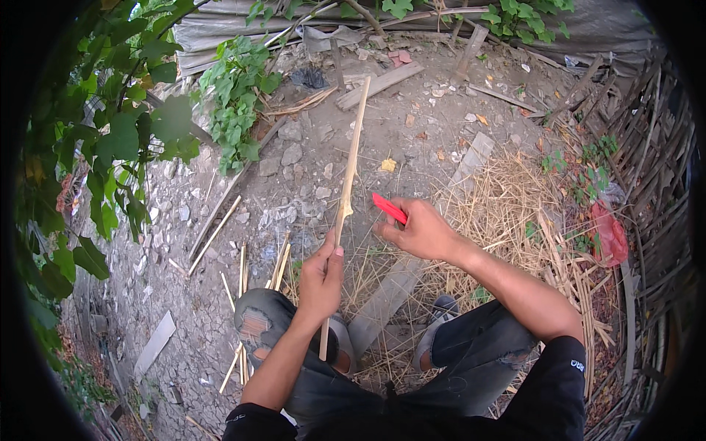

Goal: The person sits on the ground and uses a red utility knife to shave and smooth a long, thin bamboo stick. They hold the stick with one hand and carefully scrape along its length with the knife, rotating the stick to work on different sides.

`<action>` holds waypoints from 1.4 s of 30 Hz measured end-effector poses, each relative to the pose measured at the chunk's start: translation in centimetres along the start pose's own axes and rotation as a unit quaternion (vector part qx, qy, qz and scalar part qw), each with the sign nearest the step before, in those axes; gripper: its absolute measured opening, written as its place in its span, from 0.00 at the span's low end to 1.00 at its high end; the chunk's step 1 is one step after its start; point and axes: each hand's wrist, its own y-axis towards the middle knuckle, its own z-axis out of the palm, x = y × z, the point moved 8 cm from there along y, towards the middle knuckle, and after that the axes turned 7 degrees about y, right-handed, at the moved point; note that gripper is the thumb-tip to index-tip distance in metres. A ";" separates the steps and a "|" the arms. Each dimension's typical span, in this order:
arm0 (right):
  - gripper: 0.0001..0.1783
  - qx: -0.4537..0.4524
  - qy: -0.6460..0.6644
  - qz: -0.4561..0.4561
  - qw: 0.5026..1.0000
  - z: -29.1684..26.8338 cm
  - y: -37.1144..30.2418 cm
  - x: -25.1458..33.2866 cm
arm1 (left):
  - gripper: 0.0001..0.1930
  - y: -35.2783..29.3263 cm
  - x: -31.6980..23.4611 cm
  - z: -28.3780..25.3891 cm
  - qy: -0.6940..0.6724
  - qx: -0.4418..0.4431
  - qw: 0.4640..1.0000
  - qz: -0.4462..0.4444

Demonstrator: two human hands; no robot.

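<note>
My left hand is closed around a long, pale wooden stick, likely split bamboo. The stick stands nearly lengthwise before me, its lower end beside my left shin and its upper end far out over the dirt. Curled, partly lifted slivers show along its right edge, above my fist. In my right hand is a red utility knife, pointing up and left toward the stick but apart from it. Its blade is too small to make out.
A heap of thin shavings covers the ground at right. Split sticks lie by my left knee. A grey board lies between my feet. Leafy branches hang at left; a stick fence stands at right.
</note>
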 end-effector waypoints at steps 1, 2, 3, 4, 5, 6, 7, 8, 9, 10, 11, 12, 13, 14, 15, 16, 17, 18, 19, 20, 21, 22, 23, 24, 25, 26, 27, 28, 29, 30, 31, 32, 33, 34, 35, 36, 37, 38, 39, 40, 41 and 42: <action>0.15 -0.004 -0.044 0.024 0.999 -0.4 0.1 -0.1 | 0.24 -0.2 0.0 0.0 -0.002 0.003 1.000 -0.011; 0.15 -0.012 -0.078 0.013 0.997 -0.6 -0.1 -0.3 | 0.24 -0.3 -0.3 0.2 -0.004 0.009 1.000 -0.020; 0.15 -0.019 -0.113 0.002 0.993 -0.7 -0.2 -0.9 | 0.24 -0.4 -0.6 0.4 -0.007 0.015 0.999 -0.028; 0.15 -0.027 -0.147 -0.010 0.989 -0.8 -0.3 -1.0 | 0.24 -0.5 -0.7 0.6 -0.035 0.028 0.999 -0.031; 0.15 -0.008 -0.162 0.019 0.986 -0.6 -0.3 -1.4 | 0.24 -0.6 -0.6 0.8 -0.064 0.042 0.996 -0.036; 0.15 0.011 -0.177 0.048 0.983 -0.5 -0.4 -1.6 | 0.24 -0.7 -0.6 1.1 -0.093 0.056 0.993 -0.041; 0.15 0.030 -0.192 0.077 0.978 -0.3 -0.4 -2.0 | 0.24 -0.7 -0.6 1.4 -0.103 0.063 0.992 -0.043; 0.14 0.023 -0.195 0.073 0.978 -0.1 -0.4 -2.1 | 0.24 -0.8 -0.7 1.6 -0.112 0.071 0.990 -0.046; 0.13 0.017 -0.198 0.069 0.978 0.2 -0.5 -2.4 | 0.24 -0.8 -0.8 1.8 -0.122 0.078 0.988 -0.048; 0.13 0.011 -0.200 0.064 0.978 0.4 -0.5 -2.5 | 0.24 -1.0 -0.8 2.1 -0.145 0.088 0.984 -0.054; 0.12 0.027 -0.205 0.075 0.976 0.7 -0.5 -2.5 | 0.24 -1.1 -1.0 2.3 -0.167 0.099 0.979 -0.060; 0.11 0.043 -0.209 0.087 0.973 0.9 -0.5 -2.5 | 0.24 -1.2 -1.1 2.5 -0.190 0.109 0.974 -0.065; 0.11 0.059 -0.214 0.098 0.970 1.1 -0.4 -2.5 | 0.24 -1.3 -1.1 2.5 -0.196 0.111 0.972 -0.071; 0.11 0.065 -0.219 0.098 0.969 1.3 -0.3 -2.6 | 0.24 -1.3 -1.1 2.6 -0.203 0.113 0.970 -0.075; 0.11 0.071 -0.225 0.099 0.967 1.6 -0.2 -2.6 | 0.24 -1.4 -1.1 2.6 -0.209 0.115 0.968 -0.080; 0.11 0.077 -0.230 0.099 0.965 1.7 -0.1 -2.7 | 0.24 -1.5 -1.1 2.6 -0.216 0.121 0.965 -0.083; 0.11 0.081 -0.234 0.101 0.964 1.8 0.0 -2.7 | 0.25 -1.6 -1.2 2.6 -0.224 0.126 0.962 -0.086; 0.11 0.086 -0.238 0.102 0.962 1.8 0.1 -2.7 | 0.25 -1.7 -1.2 2.5 -0.232 0.131 0.960 -0.089; 0.11 0.090 -0.241 0.104 0.961 1.8 0.2 -2.7 | 0.25 -1.8 -1.1 2.3 -0.226 0.133 0.960 -0.096; 0.11 0.079 -0.252 0.093 0.960 1.7 0.3 -2.9 | 0.25 -1.9 -1.0 2.3 -0.219 0.139 0.960 -0.104; 0.11 0.068 -0.262 0.083 0.959 1.9 0.6 -3.4 | 0.25 -2.0 -0.9 2.3 -0.213 0.146 0.960 -0.111; 0.10 0.056 -0.273 0.073 0.958 2.0 0.9 -4.1 | 0.25 -2.0 -0.8 2.5 -0.205 0.146 0.961 -0.114; 0.10 0.034 -0.281 0.085 0.955 1.8 1.4 -5.5 | 0.25 -1.9 -0.8 2.5 -0.196 0.146 0.963 -0.114; 0.10 0.012 -0.290 0.099 0.952 1.1 2.0 -6.8 | 0.25 -1.8 -0.9 2.7 -0.188 0.147 0.964 -0.114; 0.09 -0.012 -0.300 0.113 0.947 -0.1 2.5 -8.2 | 0.25 -2.4 -1.1 3.3 -0.179 0.168 0.964 -0.104; 0.09 -0.066 -0.317 0.136 0.936 -4.1 3.8 -9.7 | 0.25 -3.8 -0.8 3.5 -0.166 0.183 0.964 -0.097; 0.09 -0.128 -0.334 0.161 0.920 -8.7 4.2 -10.9 | 0.25 -4.8 -0.8 3.5 -0.152 0.203 0.964 -0.084; 0.09 -0.145 -0.332 0.168 0.917 -9.9 3.4 -11.5 | 0.25 -5.3 -0.9 3.4 -0.158 0.214 0.961 -0.077; 0.09 -0.153 -0.335 0.176 0.913 -10.7 2.5 -11.3 | 0.25 -5.4 -1.0 3.7 -0.170 0.220 0.957 -0.083; 0.09 -0.147 -0.331 0.166 0.917 -10.2 2.2 -10.9 | 0.25 -5.2 -1.1 3.8 -0.183 0.226 0.953 -0.090; 0.09 -0.142 -0.327 0.155 0.921 -9.1 1.8 -10.5 | 0.25 -4.9 -1.2 3.9 -0.195 0.231 0.949 -0.096; 0.09 -0.133 -0.325 0.149 0.924 -8.3 1.3 -9.7 | 0.26 -4.4 -0.3 3.9 -0.189 0.207 0.955 -0.093; 0.09 -0.130 -0.318 0.134 0.930 -8.1 1.3 -8.9 | 0.26 -3.9 -0.4 3.7 -0.176 0.194 0.962 -0.084; 0.09 -0.126 -0.311 0.118 0.935 -8.0 1.4 -8.2 | 0.26 -3.5 -0.6 3.6 -0.162 0.180 0.967 -0.075; 0.09 -0.124 -0.300 0.102 0.940 -7.6 1.5 -7.2 | 0.26 -3.1 -0.7 3.1 -0.144 0.165 0.973 -0.065; 0.09 -0.107 -0.297 0.091 0.944 -6.8 1.3 -5.8 | 0.26 -3.1 -0.6 2.8 -0.153 0.154 0.974 -0.059; 0.09 -0.082 -0.289 0.076 0.951 -5.6 1.2 -5.0 | 0.26 -3.0 -0.7 2.6 -0.158 0.150 0.974 -0.055; 0.09 -0.058 -0.283 0.062 0.955 -4.5 0.8 -4.3 | 0.25 -3.0 -1.0 2.5 -0.165 0.147 0.974 -0.050; 0.09 -0.032 -0.279 0.048 0.959 -3.4 0.3 -3.8 | 0.25 -3.0 -1.1 2.5 -0.173 0.145 0.973 -0.046; 0.09 0.005 -0.286 0.027 0.958 -2.1 0.0 -3.0 | 0.25 -2.9 -1.1 2.4 -0.158 0.139 0.977 -0.043; 0.08 0.017 -0.292 0.023 0.956 -1.3 -0.3 -2.6 | 0.25 -2.7 -1.1 2.4 -0.143 0.136 0.980 -0.040; 0.08 0.029 -0.298 0.019 0.954 -0.6 -0.5 -2.3 | 0.25 -2.6 -1.2 2.4 -0.127 0.133 0.982 -0.036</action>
